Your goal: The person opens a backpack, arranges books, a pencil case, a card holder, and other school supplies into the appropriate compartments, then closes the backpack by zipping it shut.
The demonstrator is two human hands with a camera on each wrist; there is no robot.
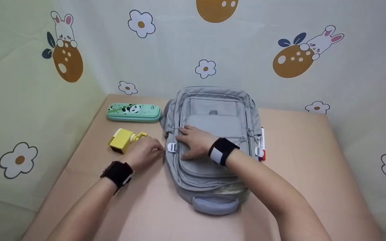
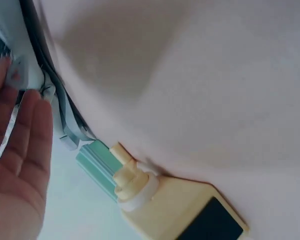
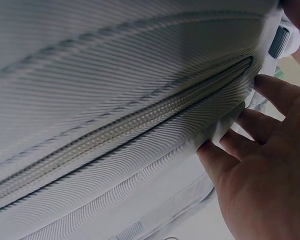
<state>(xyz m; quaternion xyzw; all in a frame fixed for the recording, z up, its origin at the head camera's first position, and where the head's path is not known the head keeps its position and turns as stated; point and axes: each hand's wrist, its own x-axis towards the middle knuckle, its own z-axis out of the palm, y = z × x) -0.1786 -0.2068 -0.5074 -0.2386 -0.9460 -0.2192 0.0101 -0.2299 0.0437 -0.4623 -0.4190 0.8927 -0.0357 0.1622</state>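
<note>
A grey backpack [image 1: 213, 126] lies on the table, front side up, its handle [image 1: 215, 205] toward me. My right hand [image 1: 196, 142] rests on the front pocket with fingers spread; in the right wrist view its fingertips touch the cloth beside a zipper [image 3: 140, 117]. At the backpack's left edge, my left hand [image 1: 147, 150] pinches the side strap close to a white buckle [image 1: 172, 147]. In the left wrist view a thin pale strip [image 2: 9, 131] shows across the left hand's fingers [image 2: 39, 130]. Part of the strap is hidden behind these fingers.
A green panda pencil case [image 1: 133, 112] lies at the back left. A yellow pump-bottle-shaped item [image 1: 122, 139] lies close behind my left hand. Against the backpack's right side is a red and white marker [image 1: 263, 144]. Patterned curtains [image 1: 173, 50] enclose the table.
</note>
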